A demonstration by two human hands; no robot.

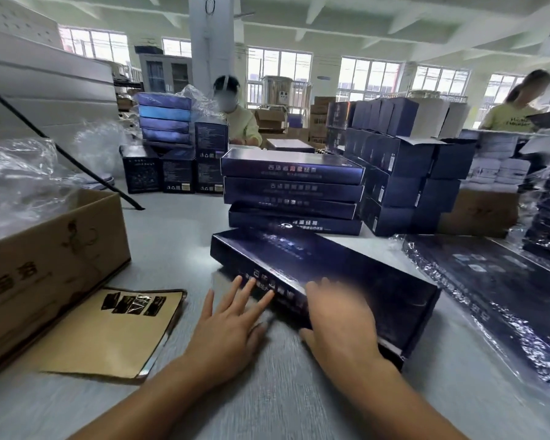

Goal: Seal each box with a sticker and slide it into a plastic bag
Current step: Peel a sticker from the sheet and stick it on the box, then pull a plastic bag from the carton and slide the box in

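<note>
A long flat dark blue box (pixel 346 265) lies slantwise on the grey table in front of me. My left hand (pixel 232 315) has straight, spread fingers whose tips touch the box's near long side. My right hand (pixel 337 315) lies over the box's near edge, fingers on top and thumb below the side; it is blurred. A brown backing sheet (pixel 115 338) with several dark stickers (pixel 134 303) rests on the table to the left. Boxes in clear plastic bags (pixel 502 300) lie at the right.
Behind the box stands a stack of identical blue boxes (pixel 292 192). A brown carton (pixel 45 268) holding plastic bags sits at the left. More dark boxes (pixel 404 173) are piled at the back right. Two people work at the far side.
</note>
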